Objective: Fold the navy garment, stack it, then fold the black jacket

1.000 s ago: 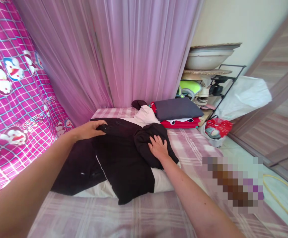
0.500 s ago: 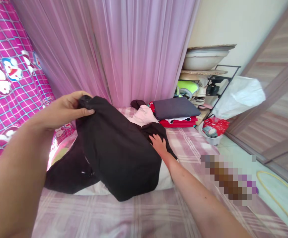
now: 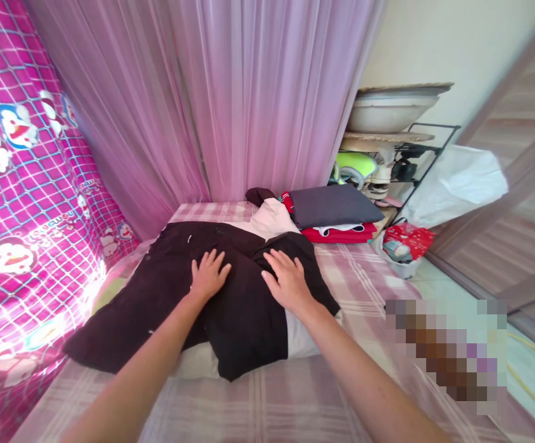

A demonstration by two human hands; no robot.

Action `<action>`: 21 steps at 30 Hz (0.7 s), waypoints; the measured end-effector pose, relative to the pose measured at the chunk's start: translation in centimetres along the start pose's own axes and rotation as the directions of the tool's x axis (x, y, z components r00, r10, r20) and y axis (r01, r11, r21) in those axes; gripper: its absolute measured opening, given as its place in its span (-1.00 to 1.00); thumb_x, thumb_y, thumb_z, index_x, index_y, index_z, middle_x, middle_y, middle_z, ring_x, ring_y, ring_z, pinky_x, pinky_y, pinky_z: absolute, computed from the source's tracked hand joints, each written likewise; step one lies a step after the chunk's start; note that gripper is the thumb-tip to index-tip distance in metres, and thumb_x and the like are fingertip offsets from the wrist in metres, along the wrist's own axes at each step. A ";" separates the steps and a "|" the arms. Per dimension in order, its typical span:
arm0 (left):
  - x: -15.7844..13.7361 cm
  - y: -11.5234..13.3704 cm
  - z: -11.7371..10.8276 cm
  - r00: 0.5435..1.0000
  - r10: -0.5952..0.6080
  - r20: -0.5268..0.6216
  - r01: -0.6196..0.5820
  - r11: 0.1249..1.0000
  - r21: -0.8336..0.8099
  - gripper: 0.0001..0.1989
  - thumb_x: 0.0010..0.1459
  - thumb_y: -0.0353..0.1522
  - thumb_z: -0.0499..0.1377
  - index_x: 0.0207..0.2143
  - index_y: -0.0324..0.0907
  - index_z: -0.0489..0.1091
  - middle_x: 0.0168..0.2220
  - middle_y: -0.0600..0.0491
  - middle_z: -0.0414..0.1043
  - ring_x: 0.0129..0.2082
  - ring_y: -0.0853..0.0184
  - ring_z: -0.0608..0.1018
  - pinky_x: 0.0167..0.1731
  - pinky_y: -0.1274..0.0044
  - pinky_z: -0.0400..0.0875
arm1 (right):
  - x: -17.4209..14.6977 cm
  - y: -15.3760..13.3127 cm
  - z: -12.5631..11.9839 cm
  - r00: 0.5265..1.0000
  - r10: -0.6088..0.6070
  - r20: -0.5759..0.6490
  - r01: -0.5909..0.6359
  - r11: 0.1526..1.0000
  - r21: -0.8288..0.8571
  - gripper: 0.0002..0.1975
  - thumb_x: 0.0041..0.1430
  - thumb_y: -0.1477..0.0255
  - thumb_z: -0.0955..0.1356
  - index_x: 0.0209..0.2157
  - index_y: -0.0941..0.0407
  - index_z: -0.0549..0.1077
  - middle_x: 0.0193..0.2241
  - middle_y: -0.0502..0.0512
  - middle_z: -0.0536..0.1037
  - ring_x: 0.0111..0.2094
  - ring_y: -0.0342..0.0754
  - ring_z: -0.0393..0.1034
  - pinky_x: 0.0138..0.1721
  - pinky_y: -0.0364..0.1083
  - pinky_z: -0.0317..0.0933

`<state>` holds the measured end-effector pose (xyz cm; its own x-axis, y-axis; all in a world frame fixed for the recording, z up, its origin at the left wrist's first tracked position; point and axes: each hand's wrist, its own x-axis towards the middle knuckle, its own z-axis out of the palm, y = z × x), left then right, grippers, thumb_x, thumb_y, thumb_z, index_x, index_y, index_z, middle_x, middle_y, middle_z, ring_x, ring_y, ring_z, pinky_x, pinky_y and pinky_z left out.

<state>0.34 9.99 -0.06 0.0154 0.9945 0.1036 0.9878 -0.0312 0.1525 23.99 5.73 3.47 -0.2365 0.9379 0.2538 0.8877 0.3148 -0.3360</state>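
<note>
Spread on the bed is a black garment that looks like a pair of shorts (image 3: 157, 289), with small white marks on it. It lies over a white-and-black garment (image 3: 304, 332), whose pale part and a dark end (image 3: 259, 195) stick out towards the curtain. My left hand (image 3: 209, 274) rests flat on the middle of the shorts, fingers spread. To its right, my right hand (image 3: 290, 282) also lies open, palm down, over the black cloth by the edge of the shorts. Neither hand grips anything.
A folded stack with a dark grey piece (image 3: 334, 206) on top and red cloth (image 3: 341, 234) below sits at the bed's far right corner. Beyond stands a rack (image 3: 433, 147) with shoes and basins. A pink curtain (image 3: 267, 92) hangs behind; patterned magenta fabric (image 3: 64, 234) hangs left.
My left hand has let go of the lifted edge of the black shorts and moved right and down onto them. The raised part now lies flat towards the upper left. My right hand stays near its place.
</note>
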 end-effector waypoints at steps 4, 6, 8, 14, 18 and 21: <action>-1.7 1.3 1.9 0.991 0.095 0.092 -0.101 0.993 0.062 -0.40 0.32 -0.04 -0.16 0.33 -0.03 0.09 0.40 -0.06 -0.06 0.38 0.05 0.01 0.27 0.00 -0.11 | -0.5 -2.2 2.5 0.985 -0.124 0.123 0.133 0.989 -0.068 -0.46 0.35 0.16 0.16 0.31 -0.04 0.18 0.36 0.15 0.08 0.36 0.14 -0.13 0.29 0.34 -0.36; -2.0 1.4 2.3 0.991 0.102 0.087 -0.109 0.990 0.086 -0.39 0.32 -0.03 -0.16 0.33 -0.04 0.09 0.40 -0.06 -0.05 0.38 0.06 0.02 0.28 0.00 -0.11 | -0.8 -2.0 3.9 0.970 -0.097 0.221 0.119 0.989 -0.088 -0.44 0.35 0.13 0.15 0.31 -0.03 0.18 0.36 0.19 0.07 0.36 0.16 -0.13 0.28 0.38 -0.36; -2.0 1.4 2.5 0.991 0.109 0.073 -0.115 0.990 0.087 -0.38 0.31 -0.01 -0.15 0.33 -0.04 0.10 0.39 -0.05 -0.03 0.38 0.06 0.03 0.27 0.00 -0.10 | -0.9 -1.6 5.0 0.964 -0.064 0.258 0.095 0.990 -0.108 -0.43 0.35 0.12 0.14 0.31 -0.02 0.16 0.36 0.20 0.06 0.37 0.16 -0.15 0.27 0.39 -0.37; -2.0 1.4 2.5 0.993 0.116 0.019 -0.116 0.993 -0.002 -0.41 0.32 -0.03 -0.13 0.30 -0.05 0.16 0.36 -0.04 0.06 0.37 0.09 0.08 0.29 0.04 -0.06 | -1.2 -1.2 5.6 0.969 -0.066 0.240 0.103 0.984 -0.146 -0.45 0.36 0.14 0.12 0.31 -0.03 0.17 0.36 0.17 0.06 0.37 0.15 -0.15 0.27 0.38 -0.33; -2.8 -1.5 1.3 0.994 0.092 -0.066 -0.095 0.994 -0.048 -0.48 0.36 -0.15 -0.16 0.26 -0.08 0.24 0.33 0.01 0.14 0.34 0.22 0.16 0.30 0.26 0.02 | -1.7 -0.9 5.3 0.966 -0.058 0.250 0.104 0.979 -0.174 -0.46 0.35 0.16 0.13 0.29 0.00 0.21 0.36 0.16 0.07 0.36 0.15 -0.13 0.27 0.35 -0.29; -4.1 -6.1 0.5 0.994 -0.015 -0.112 0.021 0.999 0.047 -0.50 0.36 -0.16 -0.15 0.24 -0.08 0.26 0.31 -0.01 0.18 0.33 0.15 0.17 0.30 0.17 -0.01 | -1.9 -0.6 5.2 0.964 -0.059 0.258 0.112 0.974 -0.195 -0.46 0.35 0.17 0.13 0.29 0.02 0.22 0.36 0.16 0.08 0.36 0.14 -0.11 0.28 0.33 -0.27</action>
<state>-5.69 6.11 -1.91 -0.0171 0.9774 0.2105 0.9941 -0.0060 0.1087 21.82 4.50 -1.53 -0.3824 0.9235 0.0301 0.9156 0.3831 -0.1223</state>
